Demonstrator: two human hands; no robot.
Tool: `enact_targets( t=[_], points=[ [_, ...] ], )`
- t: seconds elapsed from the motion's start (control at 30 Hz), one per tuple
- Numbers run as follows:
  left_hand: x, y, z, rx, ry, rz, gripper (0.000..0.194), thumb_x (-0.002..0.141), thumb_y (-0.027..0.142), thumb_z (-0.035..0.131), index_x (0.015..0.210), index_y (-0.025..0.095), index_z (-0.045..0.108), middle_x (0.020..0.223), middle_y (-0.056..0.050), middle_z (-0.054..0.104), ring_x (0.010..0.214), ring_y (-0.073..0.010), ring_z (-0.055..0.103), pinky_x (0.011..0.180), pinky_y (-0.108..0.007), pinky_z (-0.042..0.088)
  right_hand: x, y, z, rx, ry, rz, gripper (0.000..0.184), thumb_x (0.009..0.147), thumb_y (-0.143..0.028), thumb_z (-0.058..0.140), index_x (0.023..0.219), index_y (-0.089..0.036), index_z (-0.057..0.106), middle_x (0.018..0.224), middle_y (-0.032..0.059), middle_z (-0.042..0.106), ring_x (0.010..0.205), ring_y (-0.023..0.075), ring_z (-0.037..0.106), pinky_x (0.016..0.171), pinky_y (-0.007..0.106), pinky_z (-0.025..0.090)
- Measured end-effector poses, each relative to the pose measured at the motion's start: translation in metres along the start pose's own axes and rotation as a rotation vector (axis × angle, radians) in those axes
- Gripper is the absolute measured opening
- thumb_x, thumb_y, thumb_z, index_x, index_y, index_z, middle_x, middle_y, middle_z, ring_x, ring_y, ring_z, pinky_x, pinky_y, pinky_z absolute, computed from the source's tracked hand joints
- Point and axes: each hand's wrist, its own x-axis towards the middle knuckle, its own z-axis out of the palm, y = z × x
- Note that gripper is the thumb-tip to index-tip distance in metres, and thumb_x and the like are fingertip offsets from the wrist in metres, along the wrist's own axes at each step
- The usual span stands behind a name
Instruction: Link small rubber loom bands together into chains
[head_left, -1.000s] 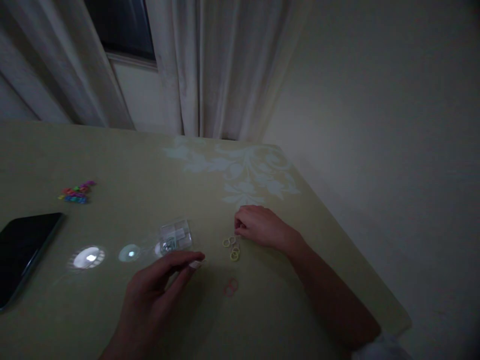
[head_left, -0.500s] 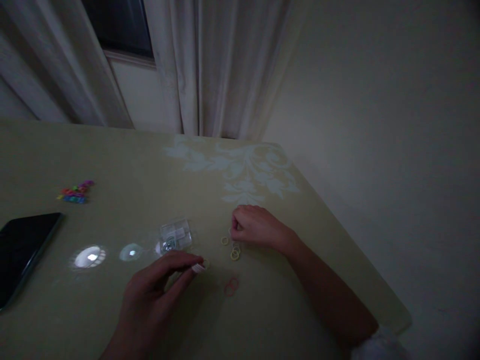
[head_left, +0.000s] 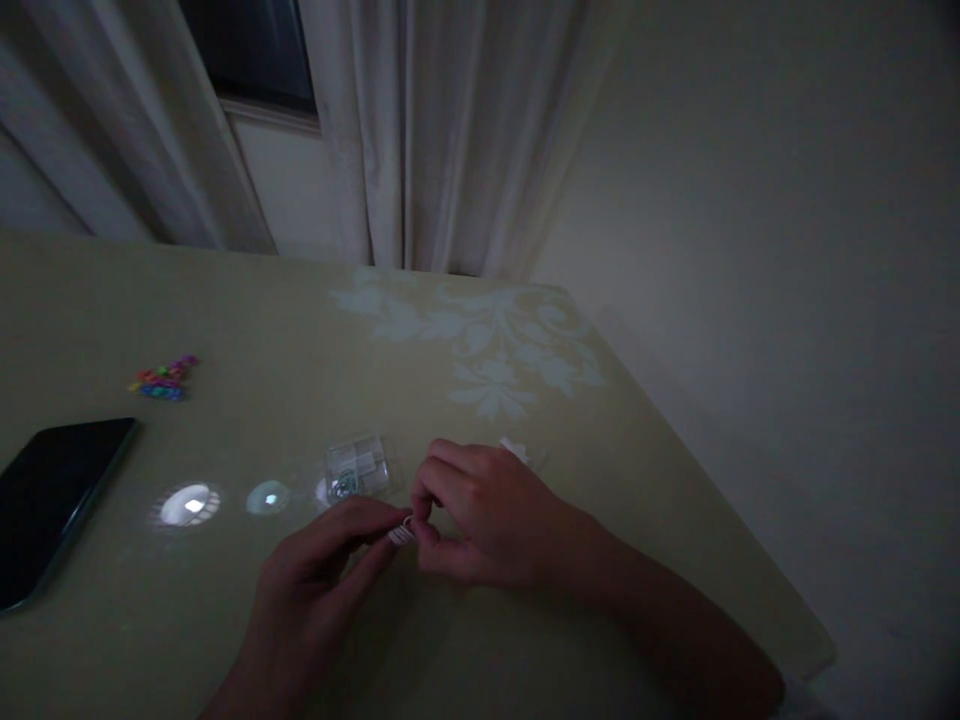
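Note:
The room is dim. My left hand (head_left: 322, 575) pinches a small white piece (head_left: 401, 533) between thumb and forefinger, just above the pale green table (head_left: 525, 620). My right hand (head_left: 487, 515) has come up against it, its fingertips pinched at that same white piece, where a tiny ring seems to sit; I cannot make out the ring clearly. Behind the fingers lies a small clear plastic box (head_left: 356, 468) with little items inside. The loose yellow and pink rings on the table are hidden under my right hand.
A dark phone (head_left: 52, 500) lies at the left edge. A small heap of coloured bands (head_left: 163, 380) sits at the far left. Light reflections (head_left: 187, 505) shine on the table. Curtains (head_left: 420, 130) hang behind, and the table's right edge (head_left: 712, 500) runs diagonally.
My right hand has left the yellow rings and moved left to meet my left hand's fingertips. My left hand has stayed almost in place.

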Motion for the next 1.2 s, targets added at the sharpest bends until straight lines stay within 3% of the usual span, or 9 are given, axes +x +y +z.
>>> enact_targets(
  t=[0.27,0.47,0.57,0.77,0.97,1.2],
  points=[
    [0.001,-0.002,0.001,-0.015,-0.021,0.005,0.014,0.09,0.023,0.075,0.098,0.032,0.082,0.09,0.003,0.082,0.082,-0.0138,0.079,0.072,-0.017,0.062,-0.003,-0.003,0.005,-0.081,0.04,-0.08,0.008,0.091,-0.025,0.065,0.092,-0.017,0.065,0.091,0.0037,0.067,0.077,0.0173,0.06,0.069,0.03,0.043],
    [0.001,-0.004,-0.001,-0.001,-0.038,0.091,0.018,0.091,0.019,0.072,0.099,0.033,0.08,0.092,0.004,0.08,0.083,-0.0128,0.077,0.074,-0.017,0.062,-0.005,-0.006,0.002,-0.077,-0.005,-0.071,0.01,0.095,-0.026,0.065,0.094,-0.017,0.067,0.093,0.0042,0.068,0.079,0.0176,0.061,0.072,0.03,0.045],
    [0.006,-0.011,-0.01,0.158,-0.017,0.162,0.015,0.095,0.023,0.07,0.102,0.032,0.079,0.097,0.002,0.079,0.088,-0.0138,0.077,0.077,-0.02,0.061,-0.007,-0.003,-0.006,-0.034,-0.006,-0.06,0.01,0.098,-0.025,0.065,0.098,-0.017,0.069,0.097,0.0037,0.068,0.083,0.0169,0.063,0.074,0.029,0.046],
    [0.017,-0.037,-0.033,0.675,0.159,0.325,0.017,0.101,0.027,0.063,0.109,0.028,0.078,0.103,-0.001,0.077,0.083,-0.0152,0.076,0.072,-0.023,0.059,-0.011,0.003,-0.018,-0.02,0.098,-0.029,0.007,0.099,-0.023,0.066,0.097,-0.017,0.07,0.095,0.0031,0.066,0.079,0.0147,0.06,0.072,0.026,0.044],
    [0.02,-0.049,-0.032,0.871,-0.082,0.473,0.041,0.095,0.01,0.049,0.127,0.019,0.073,0.117,-0.012,0.076,0.105,-0.0265,0.074,0.087,-0.036,0.063,-0.013,0.002,-0.013,-0.042,0.132,-0.088,0.006,0.097,-0.022,0.066,0.095,-0.018,0.07,0.092,0.0019,0.065,0.078,0.0155,0.06,0.071,0.028,0.044],
    [0.021,-0.053,-0.025,0.944,-0.12,0.563,0.052,0.09,0.003,0.048,0.138,0.014,0.064,0.126,-0.017,0.073,0.114,-0.0292,0.069,0.091,-0.04,0.063,-0.019,-0.005,-0.019,-0.01,0.249,-0.076,0.009,0.099,-0.019,0.062,0.094,-0.017,0.069,0.089,0.0028,0.064,0.078,0.0154,0.06,0.071,0.027,0.044]
  ],
)
